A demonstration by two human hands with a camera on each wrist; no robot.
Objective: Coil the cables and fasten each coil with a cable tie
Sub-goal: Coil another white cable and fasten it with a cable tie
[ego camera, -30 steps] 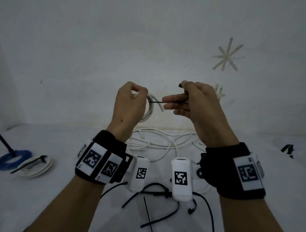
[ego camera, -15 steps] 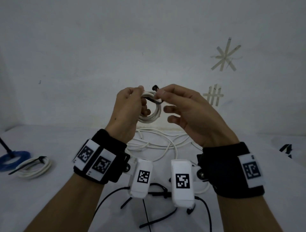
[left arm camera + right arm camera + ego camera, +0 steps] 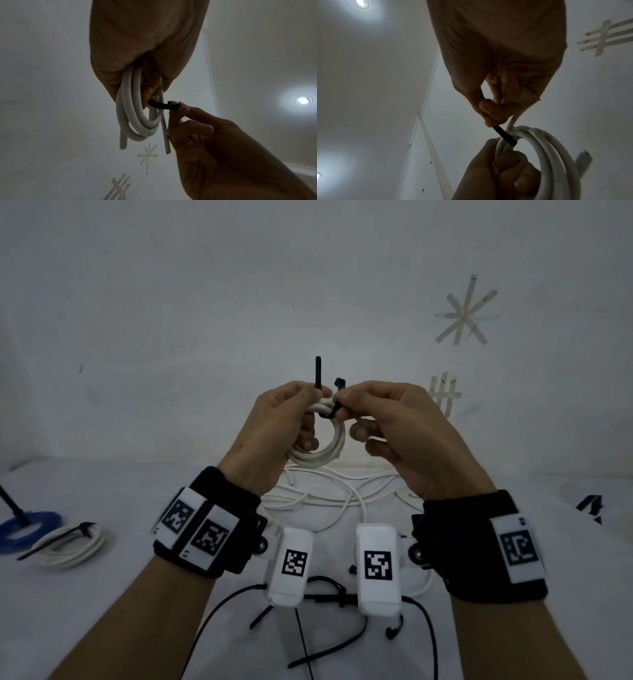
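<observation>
The step in hand is the fastening of a coil: the coiling of this cable looks done, and a tie is being wrapped round it. The left hand [image 3: 281, 422] holds a white cable coil [image 3: 325, 453] up in the air above the middle of the worktop [image 3: 102, 594], its fingers curled round the bundled turns near the top. A black cable tie [image 3: 333, 408] passes round those turns; its pointed tail stands up above the left hand, and its head end rises beside the right thumb. The right hand [image 3: 394, 433] pinches the tie between thumb and forefinger just beside the coil, the other fingers loosely curled and holding nothing.

Next, I judge, the tail must be bent over and threaded into the head, then pulled tight. That calls for the left hand to keep the turns bunched so that none slips out of the loop.

More loose white cable [image 3: 342, 498] lies tangled towards the far edge. A tied white coil [image 3: 68, 546] and a blue coil [image 3: 30, 529] rest near the left edge, and spare black ties [image 3: 329, 652] lie at the near edge.
</observation>
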